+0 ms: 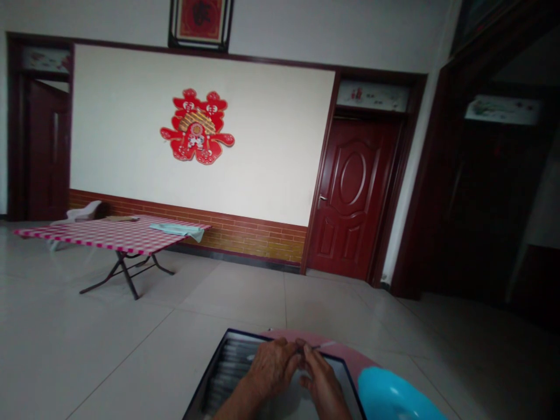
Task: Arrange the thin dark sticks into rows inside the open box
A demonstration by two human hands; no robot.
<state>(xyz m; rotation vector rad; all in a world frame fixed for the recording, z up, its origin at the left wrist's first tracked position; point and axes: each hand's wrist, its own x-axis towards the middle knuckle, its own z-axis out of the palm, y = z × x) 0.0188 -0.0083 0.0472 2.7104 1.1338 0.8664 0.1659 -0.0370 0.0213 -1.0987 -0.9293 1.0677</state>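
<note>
My left hand (pixel 272 368) and my right hand (pixel 322 376) meet above a shallow dark-rimmed tray (pixel 250 333) at the bottom of the view. Both are closed, their fingertips pinched together around something small and dark that I cannot make out. A thin end of it seems to stick out to the right of my right fingertips. Along the tray's left side lie several long grey rods or tubes (pixel 230 364), blurred. The tray's pale floor shows beneath my hands, partly covered by them.
The tray rests on a round pink table (pixel 347 354). A bright blue plastic basin (pixel 394 396) is close to the tray's right side. Farther off stand a folding table with a red checked cloth (pixel 105 232), a white chair (pixel 85 210) and a red door (pixel 350 192).
</note>
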